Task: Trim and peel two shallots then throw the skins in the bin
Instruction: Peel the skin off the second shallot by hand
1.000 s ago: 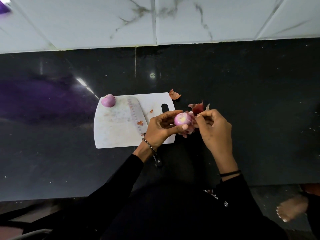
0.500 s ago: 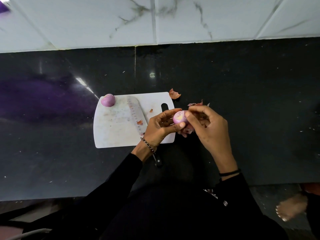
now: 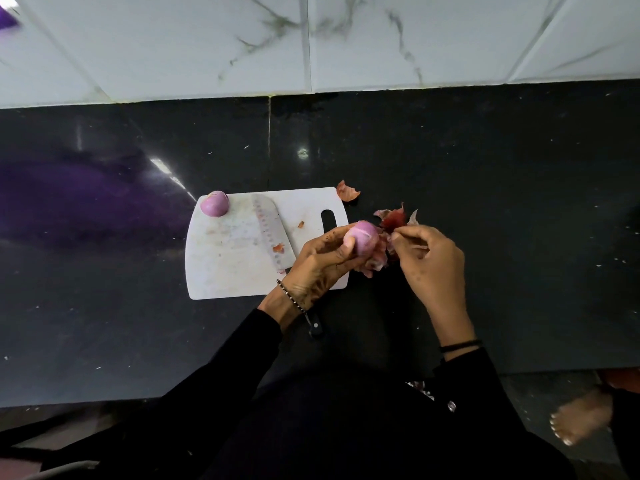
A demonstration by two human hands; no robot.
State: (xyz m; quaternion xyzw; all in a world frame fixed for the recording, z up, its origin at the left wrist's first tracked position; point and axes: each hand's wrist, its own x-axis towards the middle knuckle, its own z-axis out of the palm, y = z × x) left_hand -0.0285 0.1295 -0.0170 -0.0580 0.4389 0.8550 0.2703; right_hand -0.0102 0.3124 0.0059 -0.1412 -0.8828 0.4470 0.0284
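Note:
My left hand (image 3: 320, 261) grips a pale purple shallot (image 3: 362, 239) just off the right edge of the white cutting board (image 3: 228, 271). My right hand (image 3: 429, 261) pinches a strip of dark red skin (image 3: 393, 220) still hanging from that shallot. More loose skin (image 3: 375, 259) dangles under the shallot between both hands. A second, peeled shallot (image 3: 215, 203) sits on the board's far left corner. A knife (image 3: 268, 230) lies across the board, its handle end (image 3: 316, 328) poking out below my left wrist.
A curled skin piece (image 3: 347, 191) lies on the black counter (image 3: 485, 202) beyond the board's far right corner. Small skin bits (image 3: 278, 247) rest on the knife blade and board. White marble tiles (image 3: 311, 43) rise behind. A bare foot (image 3: 578, 420) stands at the lower right.
My right hand has pulled away to the right from the shallot, drawing the red skin out. The left hand has turned the shallot slightly.

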